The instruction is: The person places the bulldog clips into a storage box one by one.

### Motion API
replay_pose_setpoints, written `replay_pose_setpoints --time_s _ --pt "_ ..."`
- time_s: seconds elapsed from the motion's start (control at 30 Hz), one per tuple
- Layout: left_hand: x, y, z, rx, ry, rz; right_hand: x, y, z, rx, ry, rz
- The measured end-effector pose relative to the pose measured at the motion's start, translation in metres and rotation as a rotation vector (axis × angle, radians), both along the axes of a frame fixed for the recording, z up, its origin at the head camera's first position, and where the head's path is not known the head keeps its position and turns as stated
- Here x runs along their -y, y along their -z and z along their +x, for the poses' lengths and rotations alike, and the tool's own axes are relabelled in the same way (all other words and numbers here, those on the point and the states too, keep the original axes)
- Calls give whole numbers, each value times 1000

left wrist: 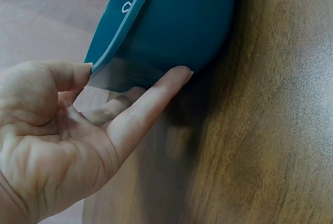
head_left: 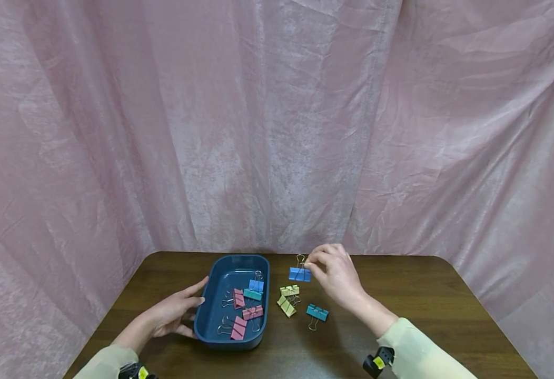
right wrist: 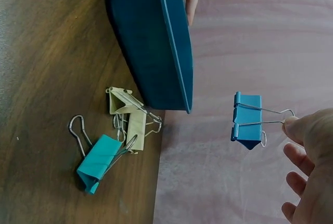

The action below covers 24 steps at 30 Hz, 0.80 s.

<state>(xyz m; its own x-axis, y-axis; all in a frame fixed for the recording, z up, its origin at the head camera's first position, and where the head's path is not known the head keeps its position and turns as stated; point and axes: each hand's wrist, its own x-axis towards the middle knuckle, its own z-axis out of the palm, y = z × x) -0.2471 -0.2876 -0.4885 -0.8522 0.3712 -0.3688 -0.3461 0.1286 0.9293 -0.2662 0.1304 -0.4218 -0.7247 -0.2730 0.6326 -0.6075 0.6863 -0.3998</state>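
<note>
My right hand (head_left: 336,271) pinches a blue binder clip (head_left: 299,274) by a wire handle, thumb against fingertips; in the right wrist view the clip (right wrist: 247,119) hangs off the thumb tip. At the left, my left hand (head_left: 175,313) touches the outside of a dark blue tray (head_left: 215,337), its thumb tip at the rim and its fingers spread straight along the wall. Inside the tray lie three pink binder clips (head_left: 238,327), a teal clip (head_left: 252,294) and a blue clip (head_left: 256,285).
Right of the tray, two yellow binder clips (head_left: 286,306) lie together on the brown wooden table (head_left: 414,300). A teal binder clip (head_left: 317,312) lies nearer my right forearm. A pink curtain (head_left: 277,131) hangs behind the table's far edge.
</note>
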Motion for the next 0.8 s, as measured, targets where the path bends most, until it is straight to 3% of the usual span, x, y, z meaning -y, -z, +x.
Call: replay_pose_setpoints --time_s 0.8 --pt "0 -1 -1 2 9 6 3 -18 -11 0 9 5"
